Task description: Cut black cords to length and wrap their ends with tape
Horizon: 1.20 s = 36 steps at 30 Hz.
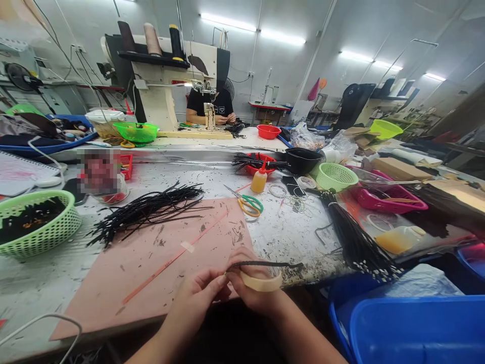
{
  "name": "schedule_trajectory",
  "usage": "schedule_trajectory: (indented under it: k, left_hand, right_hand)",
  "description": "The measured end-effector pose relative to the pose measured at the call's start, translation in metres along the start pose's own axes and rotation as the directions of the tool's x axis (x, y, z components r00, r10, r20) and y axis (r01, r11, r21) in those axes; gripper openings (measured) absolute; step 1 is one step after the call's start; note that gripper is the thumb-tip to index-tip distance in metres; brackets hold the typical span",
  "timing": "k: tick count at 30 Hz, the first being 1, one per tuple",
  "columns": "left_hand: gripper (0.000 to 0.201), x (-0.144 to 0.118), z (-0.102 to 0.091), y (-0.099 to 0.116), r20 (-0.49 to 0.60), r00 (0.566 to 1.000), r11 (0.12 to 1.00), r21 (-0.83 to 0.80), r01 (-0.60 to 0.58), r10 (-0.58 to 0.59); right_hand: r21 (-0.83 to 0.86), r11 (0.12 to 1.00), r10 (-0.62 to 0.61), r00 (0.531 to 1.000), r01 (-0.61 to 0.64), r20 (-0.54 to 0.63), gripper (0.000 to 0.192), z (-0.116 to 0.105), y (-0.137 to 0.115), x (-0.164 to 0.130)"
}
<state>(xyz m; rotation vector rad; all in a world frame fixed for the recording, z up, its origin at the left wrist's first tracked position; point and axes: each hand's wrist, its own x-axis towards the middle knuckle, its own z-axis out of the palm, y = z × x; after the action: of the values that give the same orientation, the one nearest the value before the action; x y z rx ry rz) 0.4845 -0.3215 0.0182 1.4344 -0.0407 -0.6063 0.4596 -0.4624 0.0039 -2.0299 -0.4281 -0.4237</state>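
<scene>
Currently L hand (204, 290) & R hand (253, 288) are meeting at near right of pink sheet (109, 285), R gripping blk cord (275, 264) w/ beige tape loop (265, 284), L's grip unclear; pinching close to cord's left end should be helping control.

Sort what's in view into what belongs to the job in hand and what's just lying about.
Job in hand:
- black strip, held
- cream tape-like loop, at the right hand
- pile of similar strips, likely

Apparently just lying about:
- scissors
- yellow bottle
- magenta basket
- blue tub
</scene>
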Motion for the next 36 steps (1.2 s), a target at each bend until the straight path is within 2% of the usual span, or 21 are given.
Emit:
schedule_trajectory:
  k: [2,4,6,8,10,11,14,16,19,21,23,27,30,33,36]
  left_hand:
    - [0.020,0.003,-0.001,-0.003,0.004,0.999,0.998,-0.032,0.048,-0.048]
    - [0.019,0.006,-0.004,-0.006,0.009,0.994,0.991,-0.075,0.108,-0.108]
    - [0.017,0.008,-0.008,-0.007,0.005,0.987,0.978,-0.133,0.160,-0.160]
    - [0.016,0.010,-0.013,-0.007,-0.042,0.977,0.958,-0.211,0.195,-0.208]
    - [0.013,0.014,-0.018,-0.006,-0.125,0.954,0.929,-0.292,0.227,-0.273]
    - [0.012,0.016,-0.020,-0.005,-0.161,0.936,0.913,-0.324,0.249,-0.313]
    - [0.011,0.022,-0.025,-0.006,-0.216,0.897,0.880,-0.378,0.287,-0.385]
    - [0.011,0.025,-0.028,-0.008,-0.230,0.899,0.886,-0.376,0.271,-0.372]
    - [0.010,0.027,-0.034,-0.009,-0.204,0.942,0.935,-0.294,0.200,-0.265]
    - [0.012,0.027,-0.037,-0.009,-0.182,0.964,0.962,-0.229,0.151,-0.195]
    - [0.016,0.027,-0.039,-0.007,-0.176,0.973,0.974,-0.197,0.114,-0.150]
    - [0.017,0.022,-0.042,-0.002,-0.193,0.977,0.979,-0.196,0.049,-0.088]
    - [0.015,0.017,-0.047,0.003,-0.245,0.967,0.983,-0.184,0.025,-0.070]
    - [0.014,0.014,-0.057,0.005,-0.286,0.957,0.986,-0.166,0.002,-0.050]
    - [0.015,0.014,-0.067,0.003,-0.338,0.940,0.985,-0.171,-0.022,-0.038]
  right_hand:
    - [-0.155,0.980,-0.115,0.992,0.122,0.055,0.012,-0.001,0.008,0.001]
    - [-0.311,0.922,-0.203,0.971,0.232,0.124,0.015,-0.005,0.022,0.003]
    - [-0.444,0.862,-0.205,0.969,0.247,0.141,0.019,-0.014,0.043,0.006]
    - [-0.560,0.819,-0.089,0.992,0.121,0.084,0.023,-0.029,0.067,0.010]
    - [-0.664,0.745,0.118,0.992,-0.065,0.034,0.028,-0.047,0.087,0.015]
    - [-0.714,0.683,0.242,0.970,-0.151,0.026,0.032,-0.057,0.095,0.017]
    - [-0.819,0.492,0.539,0.842,-0.295,0.020,0.031,-0.083,0.109,0.026]
    - [-0.842,0.423,0.621,0.784,-0.335,0.000,0.023,-0.094,0.111,0.034]
    - [-0.837,0.358,0.649,0.755,-0.413,-0.095,0.040,-0.100,0.112,0.050]
    - [-0.809,0.378,0.614,0.776,-0.450,-0.145,0.039,-0.094,0.114,0.066]
    - [-0.781,0.456,0.564,0.817,-0.427,-0.117,0.032,-0.081,0.121,0.083]
    - [-0.740,0.570,0.539,0.842,-0.357,0.009,0.054,-0.053,0.140,0.108]
    - [-0.720,0.583,0.539,0.842,-0.375,-0.003,0.063,-0.049,0.151,0.112]
    - [-0.687,0.548,0.520,0.837,-0.477,-0.167,0.064,-0.061,0.152,0.107]
    - [-0.531,0.585,0.484,0.789,-0.614,-0.379,0.062,-0.075,0.137,0.095]
